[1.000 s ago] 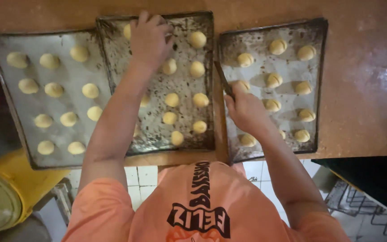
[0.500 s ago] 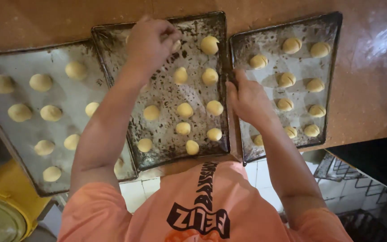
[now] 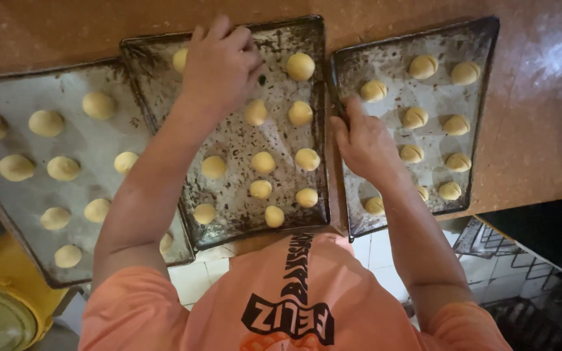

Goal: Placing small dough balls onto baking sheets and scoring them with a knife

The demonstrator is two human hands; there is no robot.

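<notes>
Three dark, worn baking trays lie side by side on a brown counter (image 3: 541,130), each with rows of pale yellow dough balls. My left hand (image 3: 219,62) is curled, knuckles up, over the far end of the middle tray (image 3: 232,195), next to a dough ball (image 3: 300,66). What lies under its fingers is hidden. My right hand (image 3: 365,146) rests on the near left part of the right tray (image 3: 482,84), its fingers bent over that tray's left rim. The left tray (image 3: 14,84) lies partly under the middle tray's edge.
The trays overhang the counter's near edge above a white tiled floor. A yellow bucket with a greenish lid (image 3: 1,305) stands at the lower left. A dark wire rack (image 3: 508,253) sits low at the right. My orange shirt fills the bottom centre.
The view has come closer and tilted. My left hand stays at the far end of the middle tray. My right hand has slid a little farther along the right tray's left rim.
</notes>
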